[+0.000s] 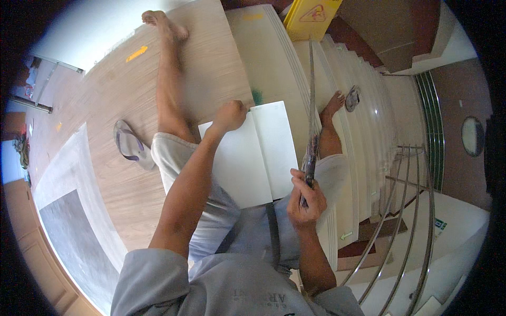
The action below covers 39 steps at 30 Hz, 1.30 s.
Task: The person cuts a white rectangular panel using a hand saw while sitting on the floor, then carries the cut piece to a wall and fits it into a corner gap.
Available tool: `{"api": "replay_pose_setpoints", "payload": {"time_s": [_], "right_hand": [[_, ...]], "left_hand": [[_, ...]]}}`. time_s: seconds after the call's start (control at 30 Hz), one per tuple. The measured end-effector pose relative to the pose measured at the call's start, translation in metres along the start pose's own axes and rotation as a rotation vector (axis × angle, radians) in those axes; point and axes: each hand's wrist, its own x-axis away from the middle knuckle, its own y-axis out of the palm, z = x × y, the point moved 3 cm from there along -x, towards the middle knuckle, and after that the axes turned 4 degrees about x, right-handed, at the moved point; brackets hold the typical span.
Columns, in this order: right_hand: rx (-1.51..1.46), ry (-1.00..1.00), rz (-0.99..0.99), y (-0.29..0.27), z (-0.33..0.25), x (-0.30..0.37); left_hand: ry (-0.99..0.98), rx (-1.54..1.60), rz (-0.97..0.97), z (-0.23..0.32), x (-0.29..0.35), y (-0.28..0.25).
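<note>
A white flat board lies across my lap, with a lengthwise seam or step dividing its face. My left hand is closed at its far edge, fingers curled; the fingertips are partly hidden. Held up at the right of the board is a long, thin-bladed tool with a dark, worn handle, seen nearly edge-on. My right hand wraps around that handle. The blade points away from me, apart from the board; whether it has teeth I cannot tell.
I sit at the stair edge, legs apart. Flip-flops lie on the wood-look floor and on a stair. A yellow warning sign stands ahead. Steps descend at right beside a metal railing. A grey-and-white mat lies left.
</note>
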Motion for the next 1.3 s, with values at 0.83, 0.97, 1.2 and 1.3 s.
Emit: {"api": "replay_pose_setpoints", "payload": {"time_s": [0.83,0.97,1.2,1.3], "right_hand": [[-0.304,-0.005,0.122,-0.065,-0.124,-0.003],[-0.328,0.008,0.117,-0.056,-0.118,0.000],[-0.310,0.010,0.062,-0.045,-0.104,0.003],[-0.323,0.013,0.025,-0.037,-0.102,-0.002]], "left_hand": [[0.396,-0.148,0.641,0.156,0.089,-0.206],[0.397,-0.157,0.618,0.144,0.077,-0.196],[0.432,-0.211,0.711,0.113,0.052,-0.195],[0.434,-0.222,0.760,0.094,0.040,-0.201]]}}
